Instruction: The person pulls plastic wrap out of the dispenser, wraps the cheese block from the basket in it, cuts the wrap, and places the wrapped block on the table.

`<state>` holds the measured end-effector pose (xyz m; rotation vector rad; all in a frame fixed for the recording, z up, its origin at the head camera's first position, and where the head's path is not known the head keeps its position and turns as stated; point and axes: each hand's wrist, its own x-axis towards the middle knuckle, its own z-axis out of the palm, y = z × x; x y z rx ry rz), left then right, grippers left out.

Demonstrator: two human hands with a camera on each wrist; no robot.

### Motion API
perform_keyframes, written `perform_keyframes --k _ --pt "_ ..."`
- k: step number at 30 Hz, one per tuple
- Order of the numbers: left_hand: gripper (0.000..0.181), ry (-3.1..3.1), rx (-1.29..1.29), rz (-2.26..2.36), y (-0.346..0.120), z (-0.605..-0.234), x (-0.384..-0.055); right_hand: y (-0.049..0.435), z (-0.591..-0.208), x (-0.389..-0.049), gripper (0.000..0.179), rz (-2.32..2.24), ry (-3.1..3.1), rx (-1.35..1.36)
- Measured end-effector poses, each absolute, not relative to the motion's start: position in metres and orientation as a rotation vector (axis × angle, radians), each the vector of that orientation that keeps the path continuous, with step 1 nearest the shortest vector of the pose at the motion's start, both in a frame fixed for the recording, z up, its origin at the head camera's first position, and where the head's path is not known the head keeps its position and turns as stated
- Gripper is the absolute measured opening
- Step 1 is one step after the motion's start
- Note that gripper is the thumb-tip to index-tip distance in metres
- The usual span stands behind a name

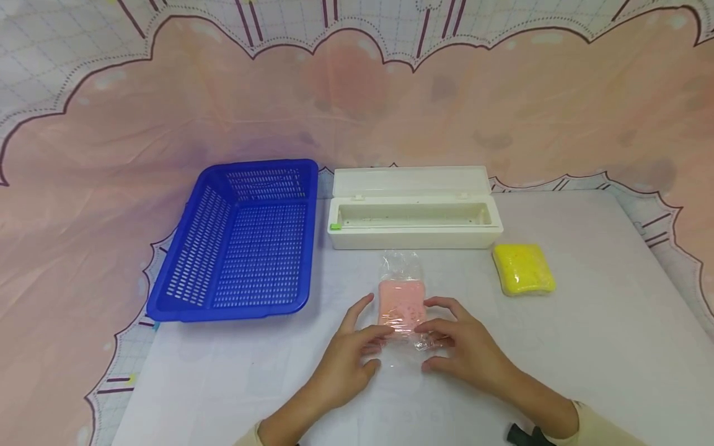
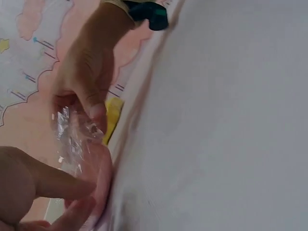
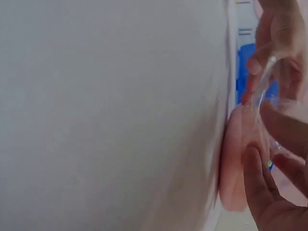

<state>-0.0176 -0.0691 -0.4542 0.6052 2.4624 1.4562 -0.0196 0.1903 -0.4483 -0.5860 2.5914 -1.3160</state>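
Observation:
A pink rounded block (image 1: 401, 303) in clear plastic wrap lies on the white cloth. The loose wrap (image 1: 401, 266) stands out beyond its far end, and more is crumpled at the near right corner. My left hand (image 1: 357, 356) is at the block's near left, fingers relaxed, one fingertip reaching over the near edge. On the other side, my right hand (image 1: 463, 347) has its fingers spread along the right edge and the crumpled wrap, thumb held apart. In the left wrist view, the crumpled wrap (image 2: 72, 139) overlaps the right hand's fingers.
Behind the block stands a long white box (image 1: 415, 238) with its lid raised and a green tab at its left. A blue perforated basket (image 1: 309, 248) is at the left. To the right lies a yellow wrapped block (image 1: 523, 268). Patterned cloth (image 1: 390, 111) hangs behind.

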Motion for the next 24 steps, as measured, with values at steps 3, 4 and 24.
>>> perform_keyframes --k 3,4,24 --pt "0.046 2.653 0.779 1.309 -0.067 -0.457 -0.023 0.187 -0.448 -0.022 0.035 -1.139 2.803 -0.75" --pt "0.041 2.71 0.829 1.261 -0.066 -0.458 -0.026 0.186 -0.448 -0.023 0.031 -1.103 2.844 -0.803" --pt "0.015 2.857 0.647 1.254 -0.043 -0.463 -0.052 0.177 -0.449 -0.054 0.027 -1.229 2.724 -0.556"
